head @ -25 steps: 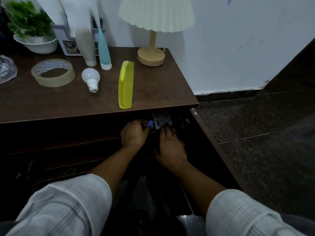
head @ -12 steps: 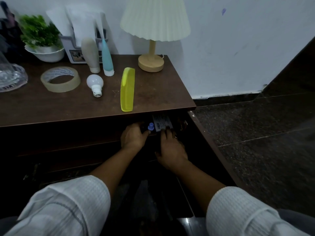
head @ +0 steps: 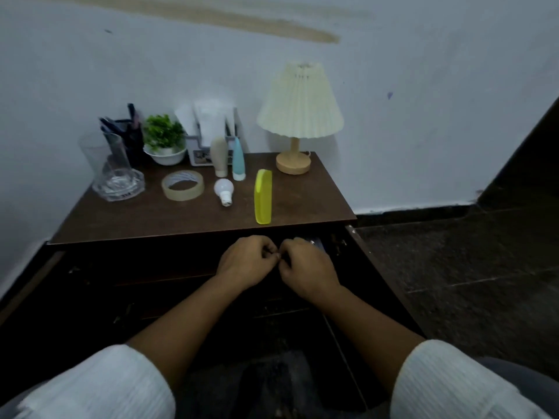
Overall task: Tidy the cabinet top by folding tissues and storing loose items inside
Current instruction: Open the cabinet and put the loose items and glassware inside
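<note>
The cabinet top bears a yellow comb; below it our left hand and right hand curl, hold unclear; we should empty them first.

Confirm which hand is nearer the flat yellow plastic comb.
Left. The left hand sits just in front of the flat yellow plastic comb; the right hand lies further right.
</note>
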